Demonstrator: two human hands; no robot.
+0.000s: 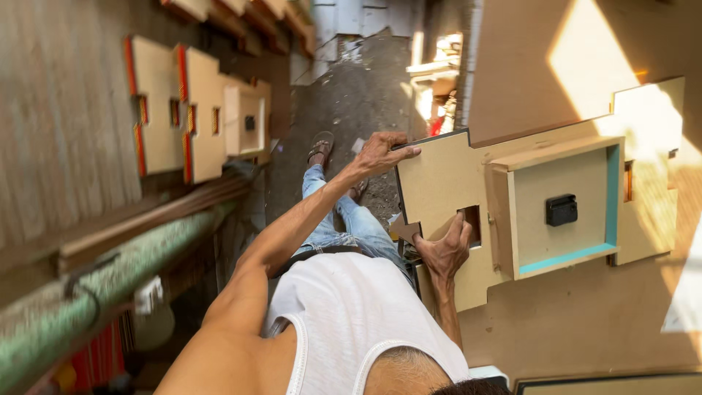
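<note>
The head view shows the left hand (380, 152) clamped on the top edge of a stepped fibreboard clock panel (446, 186) and the right hand (446, 252) hooked into its cut-out, steadying it against the wall board (585, 322).

Hard sunlight enters from the far right, laying a bright, nearly blown-out patch across the brown wall (585, 58) and the right end of the cut wooden panel (446, 183) — detail there washes to pale yellow. The left side sits in dimmer, even shade. The green beam (110, 278) at near left is smeared by motion blur, and lines bow toward the edges. The middle stays reasonably sharp — soft shadows fall under the panel's raised box frame (563, 208).
</note>
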